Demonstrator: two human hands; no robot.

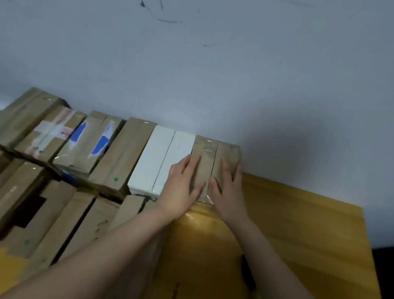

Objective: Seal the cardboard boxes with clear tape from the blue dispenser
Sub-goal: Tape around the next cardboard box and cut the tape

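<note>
yellow table nearest | left hand flat, fingers straight, presses on top of brown cardboard box | right hand flat the same, just beside | clear tape shines at box near edge | box at right end of upper row, touching white box | grey wall behind
</note>
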